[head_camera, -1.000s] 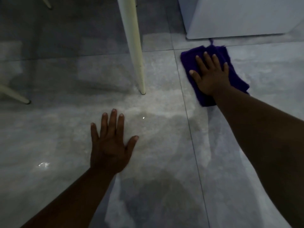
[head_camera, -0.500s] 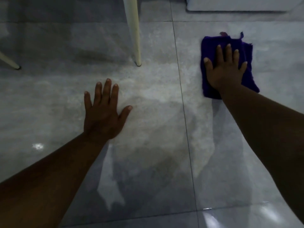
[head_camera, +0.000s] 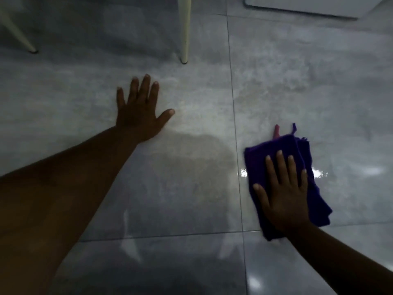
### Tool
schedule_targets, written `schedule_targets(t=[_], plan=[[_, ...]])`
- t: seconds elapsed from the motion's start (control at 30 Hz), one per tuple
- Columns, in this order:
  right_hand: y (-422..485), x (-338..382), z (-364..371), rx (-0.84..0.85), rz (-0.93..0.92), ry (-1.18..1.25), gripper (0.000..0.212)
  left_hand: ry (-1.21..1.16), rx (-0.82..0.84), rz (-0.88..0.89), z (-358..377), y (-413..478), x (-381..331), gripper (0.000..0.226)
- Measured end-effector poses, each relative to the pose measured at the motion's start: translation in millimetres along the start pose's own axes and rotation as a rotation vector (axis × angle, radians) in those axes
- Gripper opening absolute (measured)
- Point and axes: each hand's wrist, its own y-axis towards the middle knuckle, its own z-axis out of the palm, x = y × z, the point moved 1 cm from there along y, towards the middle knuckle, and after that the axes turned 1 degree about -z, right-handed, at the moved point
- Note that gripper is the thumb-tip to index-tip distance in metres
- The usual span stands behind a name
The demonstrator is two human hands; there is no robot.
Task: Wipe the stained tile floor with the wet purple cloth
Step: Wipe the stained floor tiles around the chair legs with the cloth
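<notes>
The purple cloth (head_camera: 263,158) lies folded and flat on the grey tile floor (head_camera: 297,86), right of a grout line. My right hand (head_camera: 282,194) presses down on it with fingers spread, covering its middle and near part. My left hand (head_camera: 140,111) rests palm down on the bare tile to the left, fingers apart, holding nothing. The floor between the hands shows a pale cloudy patch and a darker wet-looking area nearer to me.
A cream furniture leg (head_camera: 184,28) stands on the floor just beyond my left hand. Another slanted leg (head_camera: 17,33) is at the far left. A white cabinet base (head_camera: 308,7) sits at the top right. Grout lines cross the tiles.
My right hand has dragged the purple cloth toward me, away from the white cabinet. My left hand stays planted on the same tile.
</notes>
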Motion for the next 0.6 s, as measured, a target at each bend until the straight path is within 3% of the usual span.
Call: schedule_targets(t=[0.17,0.27,0.4,0.47,0.6], plan=[[-19,81,9,0.060,-0.299,-0.077,0.076,-0.104,0.085,0.083,-17,-11,15,0.090],[-16,127,13,0.114,-0.645,-0.137,0.074,-0.146,-0.017,0.086,-19,-36,34,0.084],[25,121,-1,0.146,-1.092,-0.224,0.072,-0.066,-0.176,0.022,-7,-86,98,0.079],[74,112,-12,0.068,-1.022,-0.255,0.072,-0.038,-0.227,-0.071,3,-117,142,0.077],[157,145,-30,-0.037,-0.480,-0.161,0.075,0.001,-0.114,-0.245,18,-160,193,0.077]])
